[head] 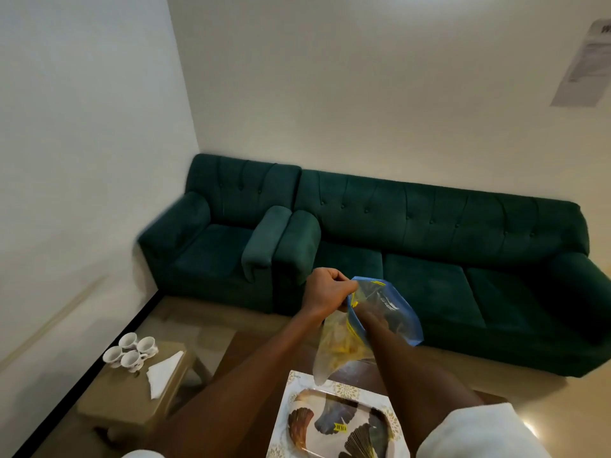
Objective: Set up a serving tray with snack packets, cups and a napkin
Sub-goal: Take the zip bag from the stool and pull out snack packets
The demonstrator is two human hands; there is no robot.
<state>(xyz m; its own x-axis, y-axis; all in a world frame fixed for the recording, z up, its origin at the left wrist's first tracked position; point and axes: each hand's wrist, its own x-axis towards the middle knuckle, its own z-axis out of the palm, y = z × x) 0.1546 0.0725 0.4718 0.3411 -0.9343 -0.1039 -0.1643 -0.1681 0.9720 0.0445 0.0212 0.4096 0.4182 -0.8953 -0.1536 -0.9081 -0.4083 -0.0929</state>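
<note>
Gripping bag over tray | cups, napkin on side tbl, left

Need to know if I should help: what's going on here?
A person holds a clear plastic zip bag with a blue rim above a leaf-patterned rectangular serving tray. The left hand grips the bag's rim while the right hand reaches inside, toward yellowish contents. Nothing lies on the visible part of the tray. Four white ceramic cups and a folded white napkin sit on the small beige side table to the left.
</note>
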